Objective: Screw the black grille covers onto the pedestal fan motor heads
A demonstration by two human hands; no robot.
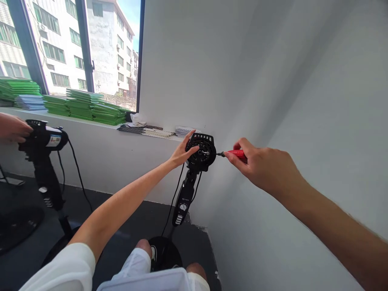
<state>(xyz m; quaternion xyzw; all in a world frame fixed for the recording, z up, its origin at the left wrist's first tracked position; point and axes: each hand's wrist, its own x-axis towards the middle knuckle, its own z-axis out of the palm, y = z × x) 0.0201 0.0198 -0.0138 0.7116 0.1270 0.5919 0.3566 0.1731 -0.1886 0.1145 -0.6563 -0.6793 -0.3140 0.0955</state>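
Note:
A black fan motor head [202, 151] with a round slotted face stands on a black stem with a control panel [183, 202] and a round base [165, 252] on the floor in the corner. My left hand [182, 151] rests on the motor head's left side, fingers curved round its rim. My right hand [257, 163] pinches a red-handled screwdriver [235, 153], whose tip points at the right side of the motor head.
Another person's hand [12, 128] grips a second black fan motor [44, 138] on its stand at the left. Green and blue stacks [81, 106] lie on the window sill. White walls meet in the corner. A black cord hangs beside the stem.

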